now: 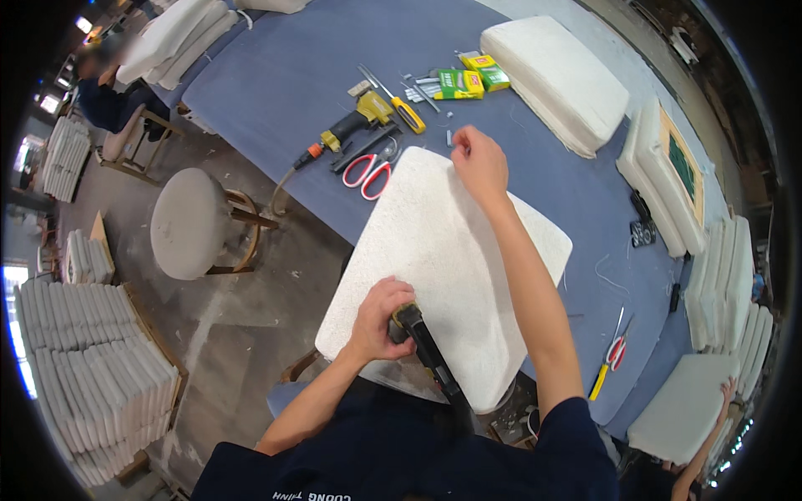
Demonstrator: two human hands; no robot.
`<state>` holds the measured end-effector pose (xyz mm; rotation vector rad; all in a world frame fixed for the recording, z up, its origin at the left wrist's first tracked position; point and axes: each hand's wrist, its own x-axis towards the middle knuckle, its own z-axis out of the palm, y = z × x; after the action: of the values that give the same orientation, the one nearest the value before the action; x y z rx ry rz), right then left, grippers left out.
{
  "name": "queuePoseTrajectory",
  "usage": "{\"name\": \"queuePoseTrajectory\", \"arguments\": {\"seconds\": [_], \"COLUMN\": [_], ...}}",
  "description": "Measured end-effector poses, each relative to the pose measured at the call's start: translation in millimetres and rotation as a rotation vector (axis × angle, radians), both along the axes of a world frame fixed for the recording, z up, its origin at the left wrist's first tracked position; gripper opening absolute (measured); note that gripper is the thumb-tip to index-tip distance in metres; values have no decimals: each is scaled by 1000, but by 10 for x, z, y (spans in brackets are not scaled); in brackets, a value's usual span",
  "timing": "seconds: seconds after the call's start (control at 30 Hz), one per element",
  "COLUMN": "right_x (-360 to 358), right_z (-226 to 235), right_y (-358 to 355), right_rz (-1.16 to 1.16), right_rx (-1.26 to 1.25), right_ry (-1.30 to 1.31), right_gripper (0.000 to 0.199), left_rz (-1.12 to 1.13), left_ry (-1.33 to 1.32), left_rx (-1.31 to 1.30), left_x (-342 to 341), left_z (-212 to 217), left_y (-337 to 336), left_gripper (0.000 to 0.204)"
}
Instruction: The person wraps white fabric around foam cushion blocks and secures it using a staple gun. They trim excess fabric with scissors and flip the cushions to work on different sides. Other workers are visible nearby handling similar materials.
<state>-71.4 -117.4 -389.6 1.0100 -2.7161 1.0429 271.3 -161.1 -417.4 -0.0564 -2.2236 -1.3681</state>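
Note:
A white upholstered seat cushion [451,250] lies on the blue padded table [284,75], overhanging its near edge. My left hand [383,317] grips a yellow and black staple gun [422,342] pressed against the cushion's near side. My right hand [478,163] reaches across and holds the cushion's far corner, fingers pinched on the fabric.
On the table beyond lie a second staple gun [355,125] with hose, red scissors [372,171], a yellow screwdriver [405,108] and green-yellow staple boxes [468,79]. More white cushions [555,79] sit right. A round stool [192,221] and cushion stacks [92,376] stand left. Another person's hand [727,392] shows lower right.

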Motion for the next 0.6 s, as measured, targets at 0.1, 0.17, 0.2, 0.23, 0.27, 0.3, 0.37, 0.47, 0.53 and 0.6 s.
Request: {"name": "queuePoseTrajectory", "arguments": {"seconds": [0.1,0.17,0.2,0.23,0.27,0.3,0.37,0.47,0.53,0.6], "right_x": [114,-66,-185,-315,-420,-525,-669,-949,-862,-211], "right_z": [34,-18,-64,-106,-150,-180,-460,-757,-756,-175], "right_y": [327,306,234,112,-34,-164,-476,-400,-260,-165], "right_rz": [-33,-61,-72,-132,-189,-249,-314,-345,-253,-74], "right_rx": [26,93,120,172,223,274,405,415,283,27], "right_ry": [-69,-67,-65,-79,-95,-111,-197,-175,-128,-181], "right_gripper": [19,22,24,25,26,27,29,32,31,24], "left_rz": [10,8,6,7,8,7,29,-21,-9,56], "left_ry": [7,-6,-12,-21,-27,-32,-48,-50,-29,-29], "left_rx": [-19,-18,-20,-26,-20,-14,-13,12,-5,-31], "left_x": [-16,-42,-26,-40,-34,-36,26,-6,-41,95], "left_z": [9,44,46,33,34,37,37,19,-46,-196], "left_y": [21,45,66,53,49,55,35,63,31,15], "left_gripper": [75,77,77,77,77,78,78,78,77,76]}}
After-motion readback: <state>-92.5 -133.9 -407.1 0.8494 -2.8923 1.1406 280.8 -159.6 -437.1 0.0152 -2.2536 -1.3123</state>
